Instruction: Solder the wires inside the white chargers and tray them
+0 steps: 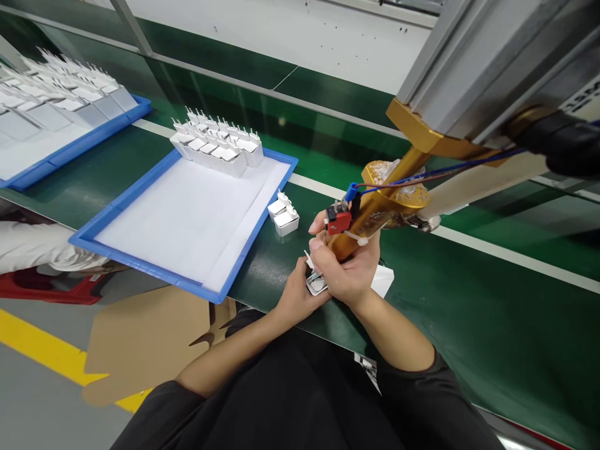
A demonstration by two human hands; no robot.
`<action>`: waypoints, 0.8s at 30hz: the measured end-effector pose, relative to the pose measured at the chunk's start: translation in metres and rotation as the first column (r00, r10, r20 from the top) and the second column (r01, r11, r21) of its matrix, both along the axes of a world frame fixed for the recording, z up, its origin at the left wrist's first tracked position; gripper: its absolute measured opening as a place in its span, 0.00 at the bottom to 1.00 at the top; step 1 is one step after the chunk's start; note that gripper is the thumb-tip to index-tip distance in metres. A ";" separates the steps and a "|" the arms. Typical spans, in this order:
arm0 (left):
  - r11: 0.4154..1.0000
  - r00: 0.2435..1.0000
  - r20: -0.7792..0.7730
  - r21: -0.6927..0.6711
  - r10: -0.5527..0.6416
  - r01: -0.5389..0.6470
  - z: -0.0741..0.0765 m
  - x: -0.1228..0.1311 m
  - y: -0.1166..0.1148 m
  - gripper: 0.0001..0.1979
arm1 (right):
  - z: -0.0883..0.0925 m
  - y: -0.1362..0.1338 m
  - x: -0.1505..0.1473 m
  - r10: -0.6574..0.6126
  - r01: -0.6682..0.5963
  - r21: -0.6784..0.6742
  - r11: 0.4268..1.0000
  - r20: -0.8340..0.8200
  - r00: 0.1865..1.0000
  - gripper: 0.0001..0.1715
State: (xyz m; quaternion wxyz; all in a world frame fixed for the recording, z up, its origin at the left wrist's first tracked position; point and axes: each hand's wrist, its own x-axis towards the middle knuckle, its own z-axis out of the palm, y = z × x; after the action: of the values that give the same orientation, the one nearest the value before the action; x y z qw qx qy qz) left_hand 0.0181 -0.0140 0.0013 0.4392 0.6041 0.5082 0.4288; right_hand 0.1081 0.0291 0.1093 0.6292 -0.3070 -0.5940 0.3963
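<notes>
My left hand [299, 295] is closed around a small white plastic housing [317, 285] at the front edge of the green bench. My right hand [349, 265] wraps round the lower end of a gold-coloured tool [375, 215] that carries a red switch [338, 220] with blue and brown wires. The tool's tip is hidden behind my fingers, over the housing. Beyond my hands, two white housings with upright pins [285, 217] stand together on the bench. Another white piece [383, 281] shows partly behind my right wrist.
A blue-rimmed tray [253, 253] with a white liner holds several white housings [218, 147] at its far end. A second blue tray [79, 150] full of similar parts is at far left. A person's light sleeve [37, 247], a red stool [56, 289] and cardboard [145, 331] are lower left.
</notes>
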 end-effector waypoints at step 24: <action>0.763 0.882 -0.464 0.600 0.085 0.243 -0.009 -0.059 0.010 0.18 | -0.010 0.028 0.009 0.049 -0.033 0.072 0.997 -0.228 0.973 0.12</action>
State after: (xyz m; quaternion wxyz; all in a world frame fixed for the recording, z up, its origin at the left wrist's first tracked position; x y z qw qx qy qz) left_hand -0.0408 -0.0039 -0.0075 0.0893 0.8233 0.3936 0.3991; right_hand 0.1168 0.0571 0.0996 0.6952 -0.2254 -0.5367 0.4216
